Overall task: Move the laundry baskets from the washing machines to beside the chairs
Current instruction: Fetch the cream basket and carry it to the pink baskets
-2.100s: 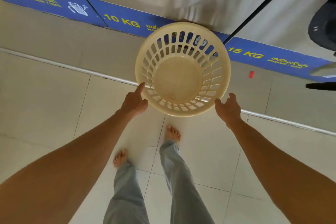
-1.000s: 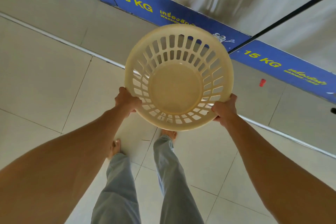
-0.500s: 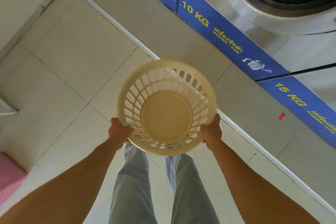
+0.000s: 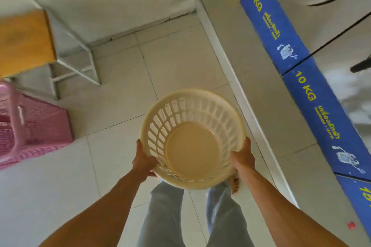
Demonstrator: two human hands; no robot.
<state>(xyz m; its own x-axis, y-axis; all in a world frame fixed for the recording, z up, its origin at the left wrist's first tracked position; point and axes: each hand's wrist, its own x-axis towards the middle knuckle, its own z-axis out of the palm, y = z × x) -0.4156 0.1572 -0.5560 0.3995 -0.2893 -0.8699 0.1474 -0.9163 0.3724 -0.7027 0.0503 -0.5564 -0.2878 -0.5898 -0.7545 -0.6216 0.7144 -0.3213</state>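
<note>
I carry a round cream laundry basket with slotted walls, empty, held above the tiled floor in front of my legs. My left hand grips its left rim and my right hand grips its right rim. The washing machines run along the right side, with blue "10 KG" bands at their base. A chair with an orange wooden seat and white metal legs stands at the far left by the wall.
A pink laundry basket sits on the floor at the left, just in front of the chair. A raised step edge runs along the machines. A small red object lies on the step at the lower right. A white wall closes the far end.
I have gripped the cream basket, lifted it from in front of the machines and turned left. The machines now lie on my right; the chair and pink basket have come into view.
</note>
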